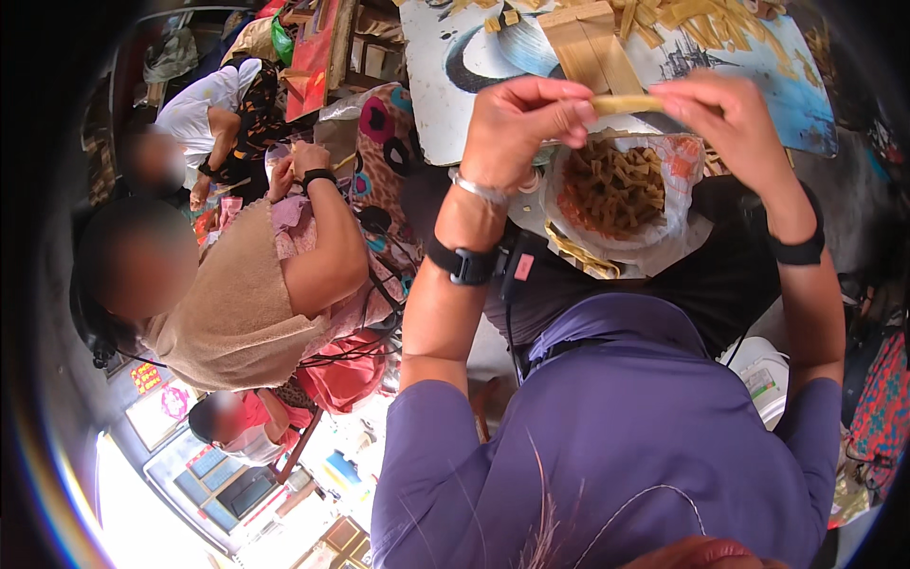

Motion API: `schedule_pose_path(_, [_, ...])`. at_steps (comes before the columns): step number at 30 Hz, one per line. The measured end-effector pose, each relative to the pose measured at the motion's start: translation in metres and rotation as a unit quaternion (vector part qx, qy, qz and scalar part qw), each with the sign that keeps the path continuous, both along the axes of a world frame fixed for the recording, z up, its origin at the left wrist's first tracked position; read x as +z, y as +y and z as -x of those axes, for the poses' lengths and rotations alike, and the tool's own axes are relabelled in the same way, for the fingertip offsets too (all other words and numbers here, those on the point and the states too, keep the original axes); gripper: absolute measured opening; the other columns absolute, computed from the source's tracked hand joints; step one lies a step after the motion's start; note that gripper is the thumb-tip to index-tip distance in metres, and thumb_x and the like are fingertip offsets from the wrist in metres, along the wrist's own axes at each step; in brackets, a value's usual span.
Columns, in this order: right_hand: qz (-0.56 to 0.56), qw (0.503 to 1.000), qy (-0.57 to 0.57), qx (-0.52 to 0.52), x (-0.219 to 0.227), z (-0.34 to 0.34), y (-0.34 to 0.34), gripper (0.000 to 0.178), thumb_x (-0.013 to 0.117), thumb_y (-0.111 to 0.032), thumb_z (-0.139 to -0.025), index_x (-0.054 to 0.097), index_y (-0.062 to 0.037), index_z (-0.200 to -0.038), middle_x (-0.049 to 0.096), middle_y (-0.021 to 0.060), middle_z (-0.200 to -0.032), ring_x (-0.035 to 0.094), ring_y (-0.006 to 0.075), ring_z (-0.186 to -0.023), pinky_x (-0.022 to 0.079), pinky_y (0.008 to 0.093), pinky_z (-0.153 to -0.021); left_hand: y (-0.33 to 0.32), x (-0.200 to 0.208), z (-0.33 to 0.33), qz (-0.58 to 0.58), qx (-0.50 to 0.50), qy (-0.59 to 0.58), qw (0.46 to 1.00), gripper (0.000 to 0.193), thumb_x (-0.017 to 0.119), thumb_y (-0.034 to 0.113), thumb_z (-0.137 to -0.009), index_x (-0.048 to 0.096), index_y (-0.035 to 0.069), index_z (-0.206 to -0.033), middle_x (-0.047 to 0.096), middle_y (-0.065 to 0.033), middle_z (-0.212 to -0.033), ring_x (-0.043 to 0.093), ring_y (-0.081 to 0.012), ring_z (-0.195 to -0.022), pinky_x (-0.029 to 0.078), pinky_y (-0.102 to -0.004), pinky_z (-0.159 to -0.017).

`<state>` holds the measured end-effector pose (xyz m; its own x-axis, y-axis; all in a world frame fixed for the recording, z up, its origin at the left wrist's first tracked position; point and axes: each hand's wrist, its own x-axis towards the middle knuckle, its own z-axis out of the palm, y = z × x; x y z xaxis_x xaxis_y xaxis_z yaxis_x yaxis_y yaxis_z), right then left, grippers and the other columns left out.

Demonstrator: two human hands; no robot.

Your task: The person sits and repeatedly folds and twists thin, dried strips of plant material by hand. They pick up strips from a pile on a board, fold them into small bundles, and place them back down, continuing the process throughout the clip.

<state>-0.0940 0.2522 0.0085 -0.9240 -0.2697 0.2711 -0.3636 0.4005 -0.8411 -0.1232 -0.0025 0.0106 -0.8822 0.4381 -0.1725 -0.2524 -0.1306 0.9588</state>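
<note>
My left hand pinches one end of a flat yellowish strip between thumb and fingers. The other end is pinched by my right hand, so the strip spans level between them. Right below sits a round container with a white plastic liner. Many brownish-yellow folded pieces and some reddish matter fill it. Beyond my hands, a low table with a printed top carries a wooden block and a heap of loose yellow strips.
To my left sits a person in a brown top, hands together over their lap. Farther off are a person in a white shirt and another in pink. A white tub stands by my right side. Cables run near my left elbow.
</note>
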Motion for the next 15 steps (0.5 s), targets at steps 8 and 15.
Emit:
schedule_pose_path(8, [-0.106, 0.990, 0.078, -0.048, -0.011, 0.049, -0.013, 0.013, 0.066, -0.010, -0.087, 0.069, 0.0009, -0.095, 0.063, 0.0097, -0.078, 0.057, 0.0187, -0.065, 0.043, 0.0288, -0.060, -0.003, -0.012, 0.036, 0.008, 0.043, -0.038, 0.998, 0.019, 0.066, 0.007, -0.088, 0.066, -0.007, -0.102, 0.070, -0.0163, -0.086, 0.067, -0.0188, -0.068, 0.057, -0.0289, -0.064])
schedule_pose_path(15, [-0.075, 0.993, 0.063, -0.067, -0.022, 0.060, -0.014, 0.014, 0.069, -0.011, -0.085, 0.069, 0.0003, -0.093, 0.064, 0.0102, -0.077, 0.059, 0.0195, -0.066, 0.046, 0.0300, -0.061, 0.002, -0.021, 0.042, 0.013, 0.054, -0.055, 0.997, 0.021, 0.067, 0.010, -0.088, 0.066, -0.007, -0.102, 0.070, -0.0155, -0.085, 0.067, -0.0184, -0.068, 0.057, -0.0286, -0.063])
